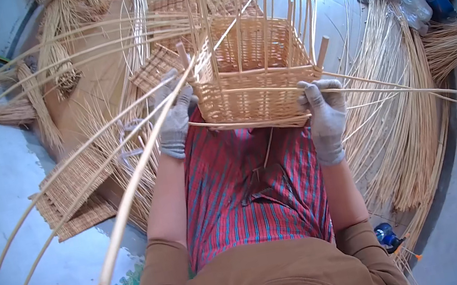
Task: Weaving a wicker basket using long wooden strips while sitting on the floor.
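A half-woven wicker basket rests over my lap, with tall upright stakes rising from its walls and a thicker wooden peg standing at its right corner. My left hand, in a grey-white glove, is closed around pale canes at the basket's left corner. From there several long canes fan out to the left and toward me. At the right front corner my gloved right hand is closed, thumb and fingers pinching a cane that runs along the front wall and sticks out to the right.
Loose bundles of thin canes spread over the floor on the right. More bundles lie at the far left. Flat woven panels are on the left and behind the basket. Plastic bags and cloth sit at the far right.
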`<action>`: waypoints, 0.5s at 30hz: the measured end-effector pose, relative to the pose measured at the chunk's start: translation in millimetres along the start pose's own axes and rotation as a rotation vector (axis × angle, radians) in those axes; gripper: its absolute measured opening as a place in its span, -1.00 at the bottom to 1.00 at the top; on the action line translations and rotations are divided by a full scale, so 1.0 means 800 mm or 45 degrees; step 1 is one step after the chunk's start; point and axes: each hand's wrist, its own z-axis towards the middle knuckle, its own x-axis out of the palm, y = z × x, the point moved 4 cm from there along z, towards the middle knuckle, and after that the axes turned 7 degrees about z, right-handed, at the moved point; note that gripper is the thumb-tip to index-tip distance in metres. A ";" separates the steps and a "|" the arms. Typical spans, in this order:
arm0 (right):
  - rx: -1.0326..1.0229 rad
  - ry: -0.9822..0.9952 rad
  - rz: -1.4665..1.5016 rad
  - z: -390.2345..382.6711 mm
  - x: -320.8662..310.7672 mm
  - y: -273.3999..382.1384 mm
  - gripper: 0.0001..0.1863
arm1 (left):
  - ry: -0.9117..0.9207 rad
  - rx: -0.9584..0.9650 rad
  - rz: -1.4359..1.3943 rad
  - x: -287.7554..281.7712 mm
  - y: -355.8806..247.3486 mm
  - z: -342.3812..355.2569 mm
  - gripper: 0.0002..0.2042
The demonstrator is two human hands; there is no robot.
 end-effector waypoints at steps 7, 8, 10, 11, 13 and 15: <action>0.030 -0.001 -0.034 0.023 0.026 -0.040 -0.87 | 0.017 -0.008 0.039 0.002 0.011 0.015 -0.55; 0.059 0.007 -0.044 0.022 0.026 -0.050 -0.86 | 0.033 -0.048 0.007 0.001 0.019 0.014 -0.53; 0.089 0.014 -0.089 0.019 0.026 -0.064 -0.85 | -0.017 0.019 -0.010 0.002 0.028 0.013 -0.52; 0.082 0.020 -0.041 0.017 0.025 -0.066 -0.84 | -0.069 0.047 0.073 -0.001 0.035 0.013 -0.56; 0.041 0.056 0.042 0.011 0.025 -0.070 -0.83 | -0.235 0.139 0.094 0.011 0.023 0.008 -0.65; 0.066 -0.019 0.036 -0.001 0.024 -0.072 -0.84 | -0.235 0.149 0.123 0.009 0.030 0.011 -0.68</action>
